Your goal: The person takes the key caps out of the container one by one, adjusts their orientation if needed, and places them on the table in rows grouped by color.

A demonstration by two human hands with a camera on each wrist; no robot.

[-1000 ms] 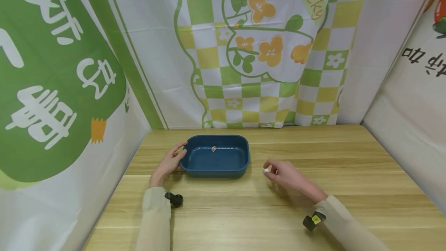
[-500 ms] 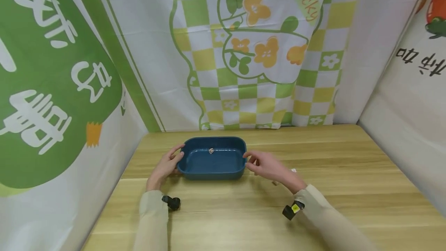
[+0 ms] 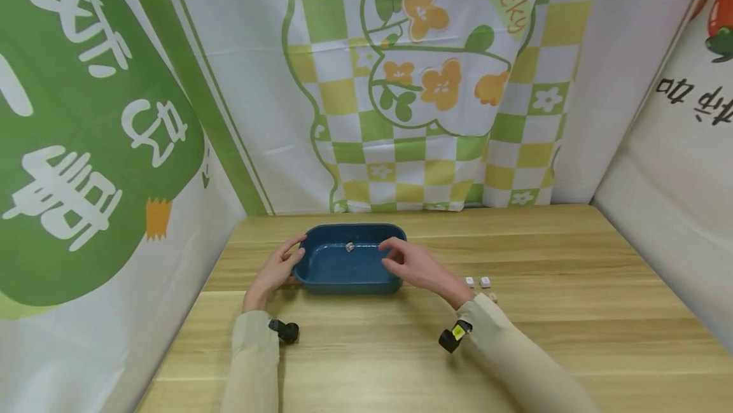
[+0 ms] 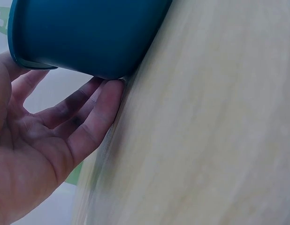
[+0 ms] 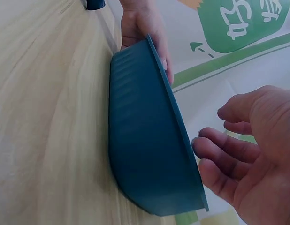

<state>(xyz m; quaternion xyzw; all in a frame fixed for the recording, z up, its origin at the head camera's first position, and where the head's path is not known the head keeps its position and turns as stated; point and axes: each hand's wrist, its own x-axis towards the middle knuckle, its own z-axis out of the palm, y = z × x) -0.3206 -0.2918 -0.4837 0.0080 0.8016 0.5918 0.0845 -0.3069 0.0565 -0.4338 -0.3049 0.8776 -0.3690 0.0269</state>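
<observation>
A dark blue rectangular tub (image 3: 352,288) stands on the wooden table, with a small pinkish-brown piece (image 3: 350,247) inside near its back wall. My left hand (image 3: 277,271) holds the tub's left end, some fingers at the rim; in the left wrist view a fingertip (image 4: 113,89) touches low on the outer wall. Over the tub's right end hovers my right hand (image 3: 413,263), thumb and fingers bent and apart. Nothing shows between them in the right wrist view, where the hand (image 5: 257,159) is beside the rim. Small white cubes (image 3: 485,282) lie right of the tub.
Beside the right forearm, a light brown cube (image 3: 492,297) is partly hidden by the sleeve. Printed cloth (image 3: 418,165) hangs behind the table (image 3: 355,362) and along both sides. Each wrist wears a black camera (image 3: 289,333).
My right hand has moved left from the table to over the tub. The small white cube it pinched earlier is out of sight. The left hand stays at the tub.
</observation>
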